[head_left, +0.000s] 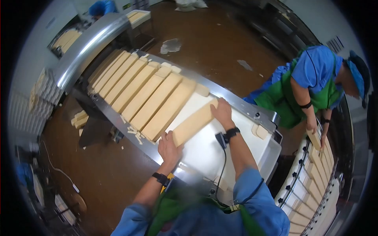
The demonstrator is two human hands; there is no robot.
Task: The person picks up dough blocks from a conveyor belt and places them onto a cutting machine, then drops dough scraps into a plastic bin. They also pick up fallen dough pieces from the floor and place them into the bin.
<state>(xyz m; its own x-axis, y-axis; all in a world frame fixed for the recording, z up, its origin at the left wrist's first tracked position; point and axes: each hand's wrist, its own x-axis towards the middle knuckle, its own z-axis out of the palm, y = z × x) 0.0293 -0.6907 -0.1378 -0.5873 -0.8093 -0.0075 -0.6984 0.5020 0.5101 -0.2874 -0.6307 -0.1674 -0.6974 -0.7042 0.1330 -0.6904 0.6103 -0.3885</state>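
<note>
A long pale slab (195,122) lies across the white surface of the metal-edged table (210,145). My left hand (169,148) grips its near end, and my right hand (223,113) grips its far end, fingers bent over the edge. Directly to the left, several similar slabs (155,104) lie side by side in a slanted row that runs back under a curved metal hood (88,47). Small broken bits (136,133) are scattered along the near metal edge. Short trimmed pieces (171,67) rest along the far edge.
At the right, a co-worker (315,74) in blue and green holds a strip over a second line of strips (315,173). A pale offcut (259,131) lies near the table's right end. Another person (103,7) stands behind the hood. A cable hangs beside my right arm.
</note>
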